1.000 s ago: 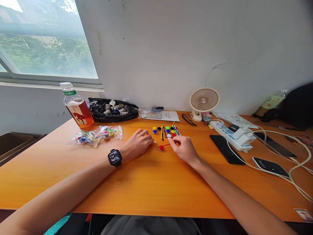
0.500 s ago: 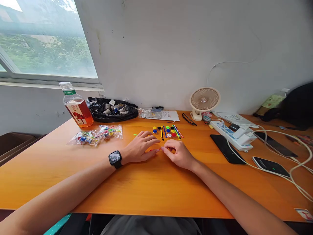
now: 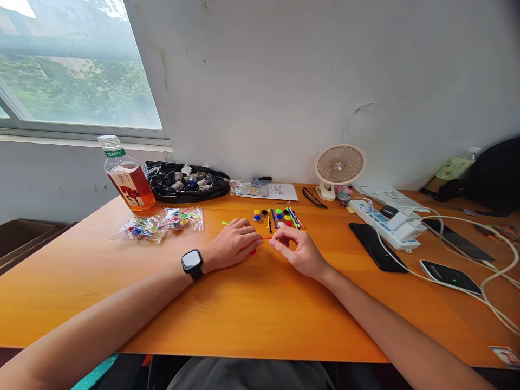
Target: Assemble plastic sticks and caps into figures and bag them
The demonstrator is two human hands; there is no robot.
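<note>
My left hand (image 3: pixel 233 245), with a black watch on the wrist, and my right hand (image 3: pixel 298 250) meet over the orange desk (image 3: pixel 252 309). Both pinch a thin red stick (image 3: pixel 265 238) that spans the gap between their fingertips. A small red disc (image 3: pixel 253 252) shows just under my left fingers. Just behind the hands lies a cluster of small coloured discs and sticks (image 3: pixel 279 217). A green stick (image 3: pixel 225 223) lies left of that cluster.
Plastic bags of coloured parts (image 3: pixel 162 223), a tea bottle (image 3: pixel 127 176) and a black bag of spools (image 3: pixel 187 183) stand at the back left. A small fan (image 3: pixel 339 167), glasses, a power strip (image 3: pixel 384 223), cables and phones (image 3: pixel 449 276) fill the right side.
My right hand slid left to meet the left one. The red stick with its disc, lying on the desk before, is now held between both hands.
</note>
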